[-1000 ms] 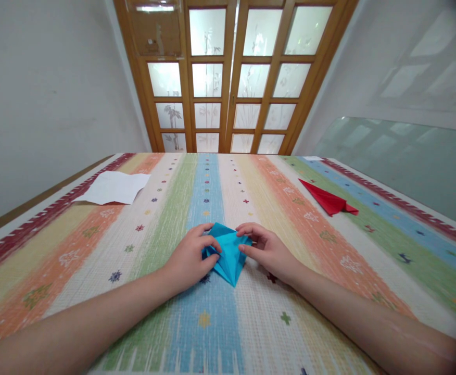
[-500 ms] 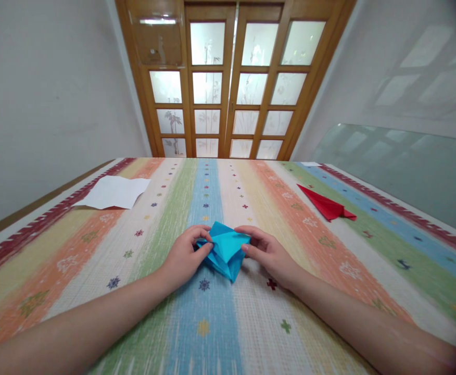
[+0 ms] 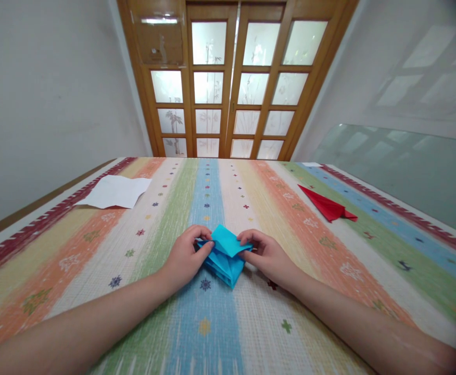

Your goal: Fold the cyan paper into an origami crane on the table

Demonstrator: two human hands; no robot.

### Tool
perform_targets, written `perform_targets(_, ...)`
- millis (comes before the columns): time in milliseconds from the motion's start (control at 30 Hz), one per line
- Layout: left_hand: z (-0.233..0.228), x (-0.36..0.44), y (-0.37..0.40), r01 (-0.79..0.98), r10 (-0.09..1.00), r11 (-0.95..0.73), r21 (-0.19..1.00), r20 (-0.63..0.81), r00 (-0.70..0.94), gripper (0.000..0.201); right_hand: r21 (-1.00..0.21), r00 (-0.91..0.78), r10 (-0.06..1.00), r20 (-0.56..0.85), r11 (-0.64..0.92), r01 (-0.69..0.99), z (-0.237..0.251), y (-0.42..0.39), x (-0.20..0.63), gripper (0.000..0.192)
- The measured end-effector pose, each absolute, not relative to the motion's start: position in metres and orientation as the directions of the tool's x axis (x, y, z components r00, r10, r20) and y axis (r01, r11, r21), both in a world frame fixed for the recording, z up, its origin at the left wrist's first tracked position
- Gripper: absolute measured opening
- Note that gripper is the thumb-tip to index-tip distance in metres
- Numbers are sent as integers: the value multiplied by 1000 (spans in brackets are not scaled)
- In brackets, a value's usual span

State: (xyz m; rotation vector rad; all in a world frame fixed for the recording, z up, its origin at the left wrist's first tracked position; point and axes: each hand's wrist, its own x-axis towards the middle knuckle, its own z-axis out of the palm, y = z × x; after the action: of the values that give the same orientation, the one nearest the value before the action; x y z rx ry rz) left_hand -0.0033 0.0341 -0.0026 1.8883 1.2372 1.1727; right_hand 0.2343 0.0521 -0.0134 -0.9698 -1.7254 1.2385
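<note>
A folded piece of blue paper [image 3: 228, 260] sits between my hands at the middle of the striped tablecloth [image 3: 204, 349]. It has several layers, and one flap stands partly raised toward its far side. My left hand [image 3: 189, 255] pinches the paper's left corner between thumb and fingers. On the other side, the thumb and fingers of my right hand [image 3: 265, 255] are closed on the right corner. The fingertips hide both of these corners.
A sheet of white paper [image 3: 114, 191] lies at the far left of the table. Over on the right rests a folded piece of red paper [image 3: 329, 205]. A glass-like panel [image 3: 400, 177] leans by the right wall, and wooden doors [image 3: 228, 104] stand beyond the table.
The upper flap of the blue paper has changed shape and now lies flatter toward the far side. My right fingers have closed further over the right corner.
</note>
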Motion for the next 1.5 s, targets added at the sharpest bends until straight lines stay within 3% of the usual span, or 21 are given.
perform_targets(133, -1, -3, 33, 413, 916, -401, 818, 355, 188, 5, -950, -402, 895, 193, 272, 151, -14, 51, 234, 13)
perform_targets(400, -4, -4, 33, 477, 902, -430, 767, 354, 246, 28, -926, -418, 876, 240, 335, 171, -13, 49, 234, 13)
perform_targets(633, -5, -5, 34, 444, 929, -368, 817, 302, 213, 19, -886, -518, 820, 243, 405, 225, -3, 41, 235, 17)
perform_targets(800, -3, -5, 35, 459, 932, -362, 812, 303, 199, 15, -828, -493, 811, 314, 488, 276, 0, 40, 236, 21)
perform_targets(900, -1, -4, 34, 455, 919, -391, 800, 315, 237, 13, -811, -477, 824, 306, 488, 323, 1, 39, 234, 32)
perform_targets(1033, 6, -2, 28, 448, 887, -445, 776, 311, 342, 12, -783, -472, 833, 289, 489, 384, 3, 38, 232, 21)
perform_targets(1200, 10, -1, 23, 326, 867, -442, 835, 306, 392, 27, -808, -432, 850, 301, 468, 357, 3, 41, 233, 13)
perform_targets(1367, 1, -4, 30, 165, 909, -311, 936, 242, 339, 32, -833, -389, 882, 267, 414, 366, -2, 43, 236, 10)
perform_targets(1500, -6, -4, 35, 163, 921, -277, 947, 214, 325, 36, -842, -360, 896, 261, 393, 369, -5, 45, 236, 12)
